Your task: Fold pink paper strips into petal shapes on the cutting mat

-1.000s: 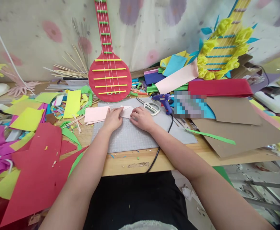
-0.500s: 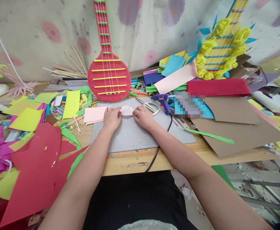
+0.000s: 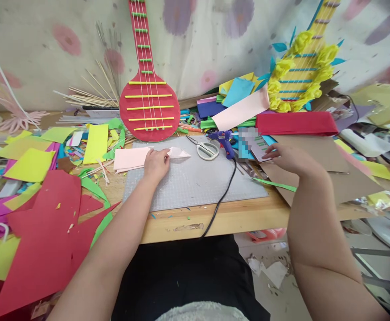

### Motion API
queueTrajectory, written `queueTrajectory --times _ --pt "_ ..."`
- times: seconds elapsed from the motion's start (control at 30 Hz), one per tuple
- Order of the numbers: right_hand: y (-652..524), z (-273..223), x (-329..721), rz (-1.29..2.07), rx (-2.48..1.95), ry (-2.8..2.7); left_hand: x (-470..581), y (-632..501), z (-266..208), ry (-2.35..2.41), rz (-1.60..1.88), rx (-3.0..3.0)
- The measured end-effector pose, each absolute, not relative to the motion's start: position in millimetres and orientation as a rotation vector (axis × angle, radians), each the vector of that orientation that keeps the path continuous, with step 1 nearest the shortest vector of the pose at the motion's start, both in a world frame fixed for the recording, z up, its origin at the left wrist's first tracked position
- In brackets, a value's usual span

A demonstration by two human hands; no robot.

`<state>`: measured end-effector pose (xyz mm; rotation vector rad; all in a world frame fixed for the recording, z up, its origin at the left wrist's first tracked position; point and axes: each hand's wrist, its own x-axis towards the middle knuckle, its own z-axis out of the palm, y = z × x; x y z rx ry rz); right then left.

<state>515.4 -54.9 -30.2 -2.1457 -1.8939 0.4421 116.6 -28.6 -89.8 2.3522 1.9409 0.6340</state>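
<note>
Right hand has moved away, over to a phone, fingers loosely spread.
Left hand alone pinches the folded pale-pink paper, its tip jutting right of the grip; unsupported there, folds could spring open.

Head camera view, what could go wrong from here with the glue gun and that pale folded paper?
The black cord of the glue gun crosses the cutting mat to the table's front edge; a snagging arm could drag the gun.
Its nozzle points toward the device by the right hand, so, if hot, it might burn fingers; heat can't be seen.
Only the left hand is on the pale folded paper, which might unfold if released.
</note>
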Motion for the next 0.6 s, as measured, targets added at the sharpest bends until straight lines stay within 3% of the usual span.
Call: queueTrajectory --times 0.33,0.43,0.6 --pt "-54.1 -46.1 541.8 0.318 -2.125 -1.835 115.7 -28.4 -93.1 1.946 0.668 2.355" --pt "-61.4 -29.9 515.3 0.416 -2.147 -1.811 115.7 -27.7 -94.2 1.932 0.684 2.353" --pt "-58.6 -17.6 430.3 0.722 -1.806 -2.175 116.2 -28.1 -92.7 1.917 0.681 2.345"
